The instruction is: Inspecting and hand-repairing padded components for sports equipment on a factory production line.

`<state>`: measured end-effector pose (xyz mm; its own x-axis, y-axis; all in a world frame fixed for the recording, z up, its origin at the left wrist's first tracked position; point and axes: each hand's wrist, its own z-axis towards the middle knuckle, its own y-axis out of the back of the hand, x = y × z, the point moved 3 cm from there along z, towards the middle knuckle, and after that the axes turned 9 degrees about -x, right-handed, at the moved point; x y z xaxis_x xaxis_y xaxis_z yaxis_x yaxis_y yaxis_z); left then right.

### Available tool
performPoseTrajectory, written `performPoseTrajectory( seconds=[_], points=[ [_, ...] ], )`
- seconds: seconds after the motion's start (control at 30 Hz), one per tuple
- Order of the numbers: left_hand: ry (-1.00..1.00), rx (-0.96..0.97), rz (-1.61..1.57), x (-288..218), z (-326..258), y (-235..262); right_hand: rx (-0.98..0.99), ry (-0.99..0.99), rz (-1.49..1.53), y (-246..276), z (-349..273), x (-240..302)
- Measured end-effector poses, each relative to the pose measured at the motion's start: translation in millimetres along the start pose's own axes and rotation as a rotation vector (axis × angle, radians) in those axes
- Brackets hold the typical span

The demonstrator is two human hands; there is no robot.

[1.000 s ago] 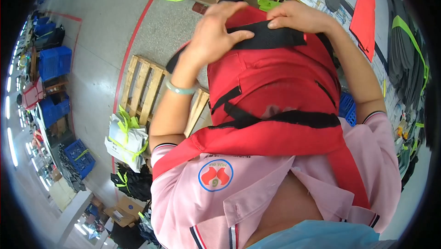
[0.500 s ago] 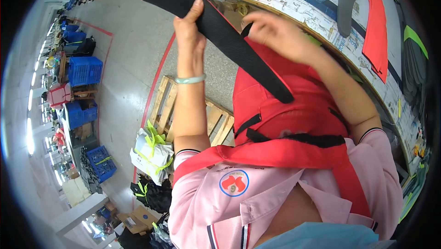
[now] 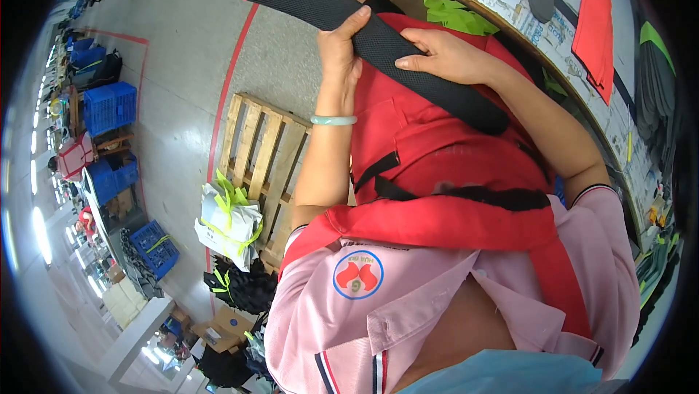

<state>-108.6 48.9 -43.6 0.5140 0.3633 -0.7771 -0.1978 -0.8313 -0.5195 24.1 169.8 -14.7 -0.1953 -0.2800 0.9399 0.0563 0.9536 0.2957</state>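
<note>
A long black padded mesh strap (image 3: 320, 5) runs from the upper left down across a red bag (image 3: 429, 139) held against my chest. My left hand (image 3: 341, 48), with a pale green bangle on its wrist, grips the strap from below, thumb up over its edge. My right hand (image 3: 444, 56) lies flat on the strap just to the right, fingers pointing left. The red bag has black webbing bands (image 3: 473, 194) across its lower part and covers my lap.
A wooden pallet (image 3: 258, 161) lies on the grey floor at left, with a white bundle tied in yellow-green straps (image 3: 229, 223) at its near end. Blue crates (image 3: 109, 106) stand farther left. A workbench (image 3: 524, 23) with red and dark fabric pieces curves along the upper right.
The black strap has come down from being held high and now lies lower across the red bag. My right hand moved onto it beside my left hand.
</note>
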Motion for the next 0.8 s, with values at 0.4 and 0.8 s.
performPoseTrajectory(
  seconds=[0.4,0.8],
  points=[
    [-0.633,-0.611,0.633,-45.3,10.3,128.2,0.071,-0.310,-0.109,37.2,-33.7,-26.8],
    [0.174,0.704,1.023,-11.3,-71.5,-13.0,-0.201,0.298,-0.310,14.0,-17.1,32.2]
  ],
)
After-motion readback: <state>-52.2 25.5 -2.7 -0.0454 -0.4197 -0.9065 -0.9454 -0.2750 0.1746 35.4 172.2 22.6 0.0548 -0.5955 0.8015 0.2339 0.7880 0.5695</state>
